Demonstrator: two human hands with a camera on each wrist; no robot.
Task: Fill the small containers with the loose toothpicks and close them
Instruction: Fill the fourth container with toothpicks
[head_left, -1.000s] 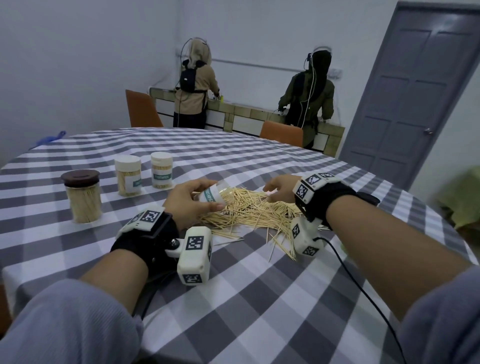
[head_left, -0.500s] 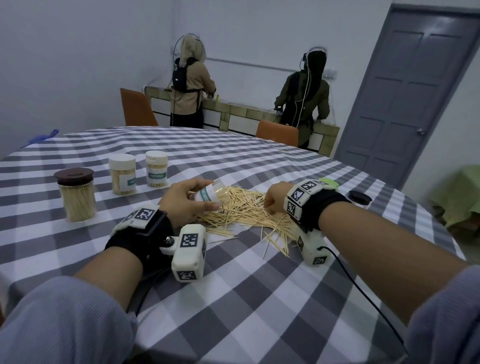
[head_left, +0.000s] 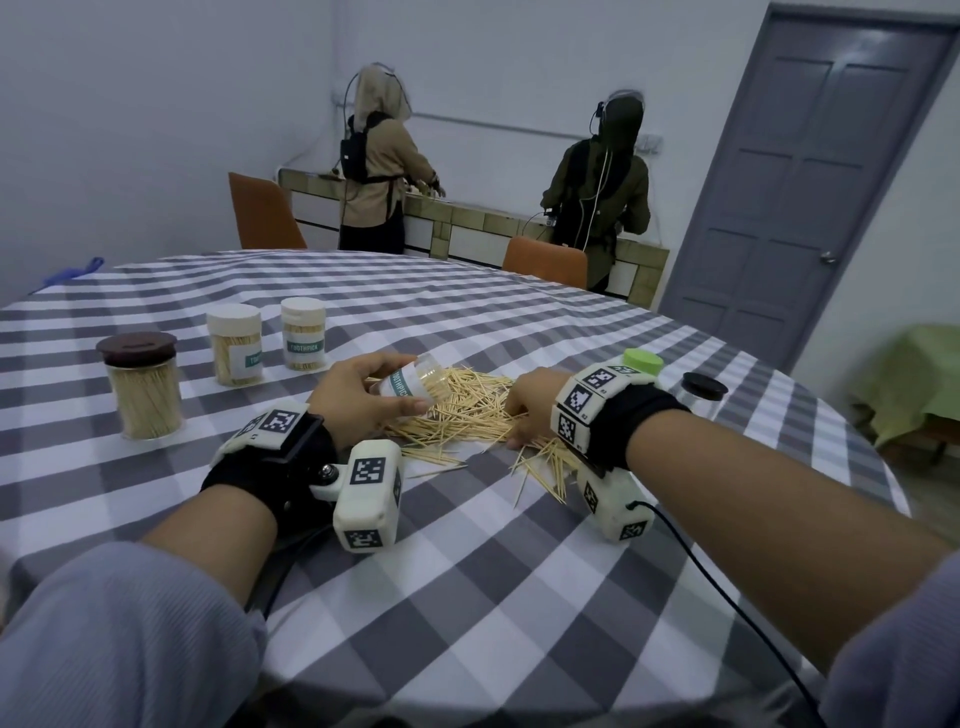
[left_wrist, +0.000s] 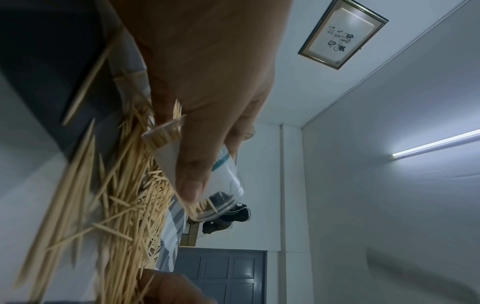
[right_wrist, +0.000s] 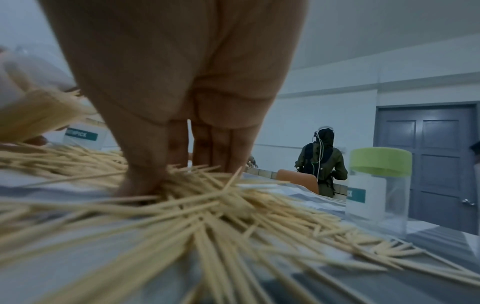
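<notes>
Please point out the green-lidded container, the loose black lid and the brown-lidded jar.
green-lidded container (right_wrist: 380, 162): right wrist view, its green lid.
loose black lid (head_left: 703, 386): head view, its top.
brown-lidded jar (head_left: 147, 400): head view, its glass wall.

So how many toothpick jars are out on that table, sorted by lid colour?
White lid: 2
Brown lid: 1
Green lid: 1
No lid, tilted in the left hand: 1
Total: 5 jars
</notes>
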